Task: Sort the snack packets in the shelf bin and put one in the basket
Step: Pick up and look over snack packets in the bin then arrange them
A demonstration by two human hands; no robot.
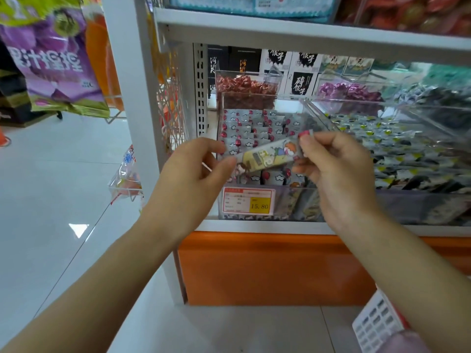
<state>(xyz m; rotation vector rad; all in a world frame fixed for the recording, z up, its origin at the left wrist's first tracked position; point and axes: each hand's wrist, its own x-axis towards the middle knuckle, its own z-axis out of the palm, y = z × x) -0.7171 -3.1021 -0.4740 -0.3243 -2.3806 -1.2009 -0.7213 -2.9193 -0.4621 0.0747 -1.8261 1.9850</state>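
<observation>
A long, narrow snack packet [267,156] of pale yellow foil with a cartoon print is held in the air, just in front of and above a clear acrylic shelf bin [293,212]. Its long axis slopes from lower left to upper right. The left hand [188,174] pinches the lower left end between thumb and forefinger. The right hand [339,169] pinches the upper right end, which has a red tip, so each grip is clenched on the packet.

Inside the bin, small grey packets with red spots stand packed in rows. A red-and-yellow price label [248,203] is stuck to its front wall.

Only a corner of the white lattice plastic basket [374,324] shows, at bottom right, beneath the right forearm and well below the shelf (the right hand looks the nearer one). Getting the packet there would likely mean the left grip letting go while the right carries it down and back. The orange base panel [254,271] lies between bin and basket.

Just to the right is a second clear bin of dark packets marked with yellow [407,154]. Behind is a clear bin of red-wrapped sweets [244,85]. A purple snack bag [51,59] hangs at far left.
</observation>
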